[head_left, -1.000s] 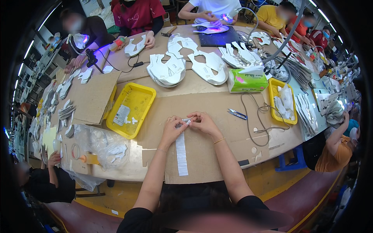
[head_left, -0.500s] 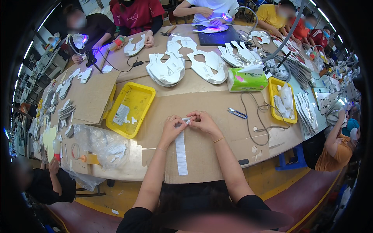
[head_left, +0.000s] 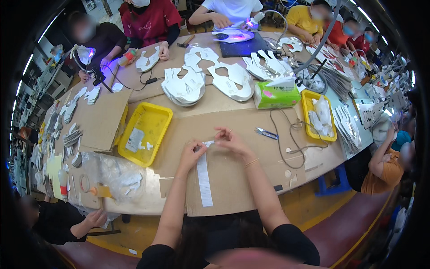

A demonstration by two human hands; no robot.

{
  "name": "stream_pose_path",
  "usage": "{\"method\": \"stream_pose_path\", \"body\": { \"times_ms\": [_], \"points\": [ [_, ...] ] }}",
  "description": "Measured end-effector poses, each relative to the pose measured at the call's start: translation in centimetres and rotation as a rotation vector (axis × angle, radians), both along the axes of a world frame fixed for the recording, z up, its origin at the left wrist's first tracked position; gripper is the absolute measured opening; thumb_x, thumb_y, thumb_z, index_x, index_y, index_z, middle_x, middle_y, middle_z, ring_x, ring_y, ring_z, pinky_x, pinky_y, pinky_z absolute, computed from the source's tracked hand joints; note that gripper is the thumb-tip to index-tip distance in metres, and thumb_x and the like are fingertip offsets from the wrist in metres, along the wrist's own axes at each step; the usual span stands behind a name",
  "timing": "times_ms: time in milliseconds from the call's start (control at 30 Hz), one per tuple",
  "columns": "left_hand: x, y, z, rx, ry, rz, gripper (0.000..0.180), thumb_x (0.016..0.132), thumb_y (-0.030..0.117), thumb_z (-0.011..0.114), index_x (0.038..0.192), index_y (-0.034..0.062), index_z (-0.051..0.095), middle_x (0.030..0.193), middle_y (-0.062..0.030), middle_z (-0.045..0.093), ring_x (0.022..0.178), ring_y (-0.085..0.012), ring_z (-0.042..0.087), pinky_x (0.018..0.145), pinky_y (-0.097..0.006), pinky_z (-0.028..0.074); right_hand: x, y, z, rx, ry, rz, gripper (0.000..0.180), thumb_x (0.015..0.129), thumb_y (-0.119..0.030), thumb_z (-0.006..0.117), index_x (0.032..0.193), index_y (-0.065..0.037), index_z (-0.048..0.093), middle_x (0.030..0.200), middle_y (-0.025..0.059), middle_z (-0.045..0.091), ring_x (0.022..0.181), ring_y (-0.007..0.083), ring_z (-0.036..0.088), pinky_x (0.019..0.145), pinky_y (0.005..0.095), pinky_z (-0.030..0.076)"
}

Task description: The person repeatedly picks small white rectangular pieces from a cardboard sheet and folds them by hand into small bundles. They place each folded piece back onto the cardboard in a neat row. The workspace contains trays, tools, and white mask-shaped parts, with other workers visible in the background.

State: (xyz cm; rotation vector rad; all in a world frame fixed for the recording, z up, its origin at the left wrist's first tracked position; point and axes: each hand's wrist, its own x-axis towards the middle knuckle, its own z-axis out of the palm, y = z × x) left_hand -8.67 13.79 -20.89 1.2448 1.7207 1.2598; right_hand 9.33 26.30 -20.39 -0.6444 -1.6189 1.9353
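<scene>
Item: white paper strip (head_left: 204, 179), lying on the cardboard-covered table (head_left: 233, 179). I saw my left hand (head_left: 193, 153) and right hand (head_left: 229, 139) pinching its far end. Step, I judged: peeling something small. Next: a steady fingertip pull.

Tray (head_left: 144, 134) left of strip (head_left: 204, 179), scissors (head_left: 267, 133) right

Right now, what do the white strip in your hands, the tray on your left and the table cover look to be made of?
White strip: likely paper or thin tape, flat, matte, lying limp on the table. Tray: probably moulded plastic, glossy yellow with rounded rim. Table cover: brown cardboard, dull, with cut edges and seams.
</scene>
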Motion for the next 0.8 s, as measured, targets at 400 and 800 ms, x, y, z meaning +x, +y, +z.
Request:
{"method": "stream_pose_path", "body": {
  "times_ms": [400,800],
  "points": [
    [-0.6,-0.2,0.4,0.104,-0.247,0.048,0.008,0.082,0.009,0.07,0.08,0.0037,0.063,0.084,0.0034,0.052,0.071,-0.0075,0.04,0.065,-0.022,0.035,4.2,3.0,8.4,-0.462,0.874,-0.152,0.036,0.098,-0.037,0.049,0.128,-0.017,0.051,0.068,-0.0014,0.05,0.066,0.0115,0.047,0.074,0.0306,0.04],
    [-0.6,-0.4,0.4,0.135,-0.309,0.055,0.011,0.086,0.01,0.067,0.081,0.0036,0.061,0.09,0.0028,0.05,0.076,-0.0061,0.043,0.069,-0.021,0.034,2.6,5.6,14.2,-0.158,0.644,0.232,0.029,0.096,-0.039,0.053,0.085,-0.015,0.043,0.058,-0.0034,0.041,0.055,0.0091,0.035,0.062,0.0266,0.032]
  ]
}}
